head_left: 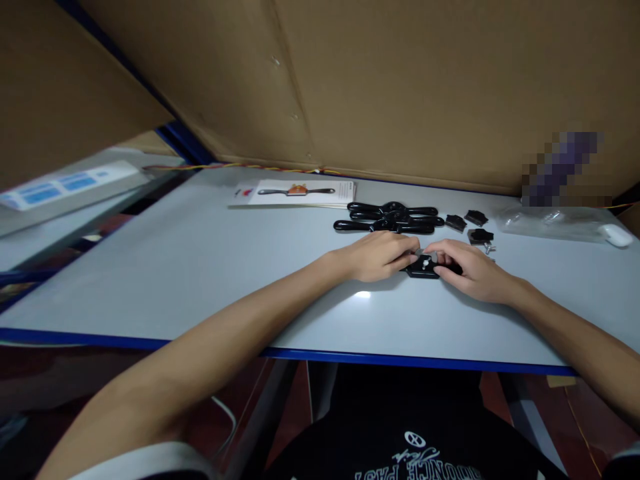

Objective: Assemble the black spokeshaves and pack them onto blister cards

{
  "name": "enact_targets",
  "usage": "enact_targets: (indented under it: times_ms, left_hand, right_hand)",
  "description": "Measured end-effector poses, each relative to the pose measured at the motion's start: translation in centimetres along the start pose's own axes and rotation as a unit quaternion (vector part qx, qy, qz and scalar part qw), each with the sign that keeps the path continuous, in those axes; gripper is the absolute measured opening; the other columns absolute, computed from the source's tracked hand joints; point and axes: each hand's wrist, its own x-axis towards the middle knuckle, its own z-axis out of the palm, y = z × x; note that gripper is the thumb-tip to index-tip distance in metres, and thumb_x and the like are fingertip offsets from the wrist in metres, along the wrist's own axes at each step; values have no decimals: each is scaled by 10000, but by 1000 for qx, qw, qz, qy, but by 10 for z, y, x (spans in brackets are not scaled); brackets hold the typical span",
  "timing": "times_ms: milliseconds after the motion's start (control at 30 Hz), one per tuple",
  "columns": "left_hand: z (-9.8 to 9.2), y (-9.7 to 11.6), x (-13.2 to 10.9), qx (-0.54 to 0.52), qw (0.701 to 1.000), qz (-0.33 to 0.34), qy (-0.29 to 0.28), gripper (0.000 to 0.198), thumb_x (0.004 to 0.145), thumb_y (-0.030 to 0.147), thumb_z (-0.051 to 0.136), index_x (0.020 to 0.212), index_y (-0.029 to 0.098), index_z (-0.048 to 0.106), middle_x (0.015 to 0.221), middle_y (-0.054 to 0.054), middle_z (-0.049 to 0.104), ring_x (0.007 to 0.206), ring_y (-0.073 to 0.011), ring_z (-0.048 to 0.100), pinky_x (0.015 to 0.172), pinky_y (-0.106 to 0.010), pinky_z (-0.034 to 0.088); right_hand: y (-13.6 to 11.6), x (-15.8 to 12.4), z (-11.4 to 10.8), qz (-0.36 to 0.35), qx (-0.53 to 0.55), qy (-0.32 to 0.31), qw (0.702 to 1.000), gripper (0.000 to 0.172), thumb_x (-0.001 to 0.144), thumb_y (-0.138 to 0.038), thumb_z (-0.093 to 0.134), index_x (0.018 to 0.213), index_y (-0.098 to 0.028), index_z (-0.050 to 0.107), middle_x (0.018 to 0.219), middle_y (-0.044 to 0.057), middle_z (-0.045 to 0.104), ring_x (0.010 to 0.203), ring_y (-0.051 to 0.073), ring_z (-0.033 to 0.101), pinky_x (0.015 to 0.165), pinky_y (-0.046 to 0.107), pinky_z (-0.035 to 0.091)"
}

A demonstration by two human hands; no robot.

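A black spokeshave [424, 269] lies flat on the table between my hands, with a silvery fitting on its body. My left hand [384, 256] is closed around its left side and covers that handle. On the other side, my right hand [467, 268] grips it with thumb and index finger near the body, hiding most of the right handle. Just beyond my hands, several black spokeshaves [391, 217] lie close together. To their right are small black metal parts [481, 236], and a few silvery screws [490, 249] lie beside my right hand.
Printed packaging cards [300, 192] lie at the back of the table. A clear plastic bag [555, 221] and a white rounded object [616, 235] are at the right. Cardboard [380, 87] walls the back. A blue edge [350, 358] runs along the table's front.
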Motion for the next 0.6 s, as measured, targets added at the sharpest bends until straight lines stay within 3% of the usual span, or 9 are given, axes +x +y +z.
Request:
enact_targets:
  times_ms: [200,333,467,600]
  left_hand:
    - [3,2,1,44,999,-2,13,307,1035,388,376,963,177,586,841,-61,682,684,-197,589,632,-326,379]
    - [7,4,3,127,991,-19,38,407,1069,428,305,1025,165,614,819,-70,711,634,-207,603,609,-336,382]
    - [4,4,2,205,977,5,57,512,1085,505,268,1132,152,635,832,-87,740,657,-227,642,670,-356,435]
    - [-2,5,0,242,966,47,79,601,1062,614,287,1090,156,675,763,-75,713,681,-234,657,697,-365,453]
  right_hand:
    - [-7,3,4,-11,-71,5,997,265,1043,-373,524,1206,-198,637,938,68,635,836,210,582,762,360,463]
    - [-11,6,7,28,-144,-23,989,318,1082,-415,421,1166,-210,649,933,85,652,740,202,559,668,344,412]
    - [-10,8,3,59,-69,-19,996,289,1079,-435,427,1117,-228,626,942,73,681,733,192,571,680,338,414]
    - [-12,6,-8,131,44,-13,990,276,1060,-481,474,1067,-234,597,708,-21,598,619,164,515,645,316,381]
